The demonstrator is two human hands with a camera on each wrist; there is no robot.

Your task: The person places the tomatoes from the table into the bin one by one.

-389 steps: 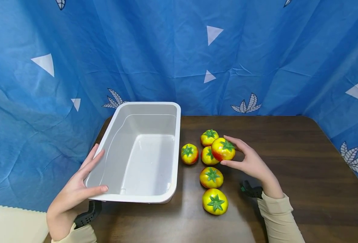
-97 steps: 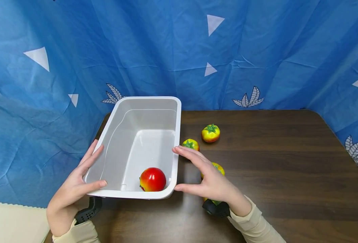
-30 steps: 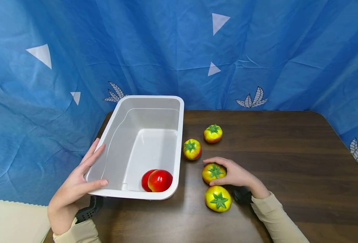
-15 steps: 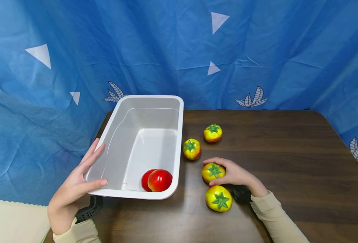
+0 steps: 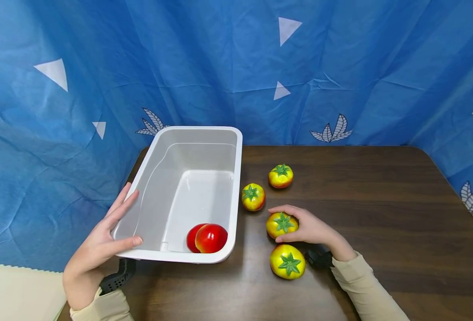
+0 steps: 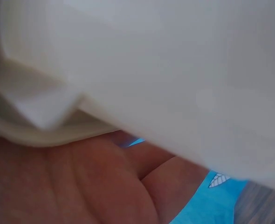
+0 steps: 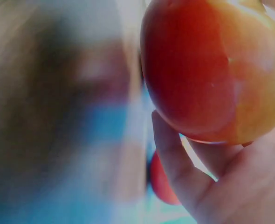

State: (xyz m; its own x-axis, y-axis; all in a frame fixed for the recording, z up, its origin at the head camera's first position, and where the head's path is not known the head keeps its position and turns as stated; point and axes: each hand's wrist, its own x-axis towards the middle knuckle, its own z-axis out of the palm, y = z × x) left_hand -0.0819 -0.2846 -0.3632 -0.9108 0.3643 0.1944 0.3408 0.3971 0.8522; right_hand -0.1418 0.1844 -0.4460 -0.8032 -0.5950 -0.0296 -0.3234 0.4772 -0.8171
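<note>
My left hand holds the near left corner of a white plastic tub, thumb over the front rim and fingers over the left rim. In the left wrist view, the palm lies under the tub's rim. My right hand grips a yellow-and-red tomato with a green star-shaped top, thumb on the near side and fingers on the far side. The right wrist view shows that tomato large, its underside red. Two tomatoes lie red side up in the tub's near right corner, one partly covering the other.
Close in front of the gripped tomato sits another tomato. Two more, a left one beside the tub and a far one, stand on the dark wooden table. A blue curtain hangs behind the table.
Since the oldest frame, two tomatoes have gone from the table into the tub. Over the last second, the right hand has stayed around its tomato, rising very slightly. The left hand has kept its place.
</note>
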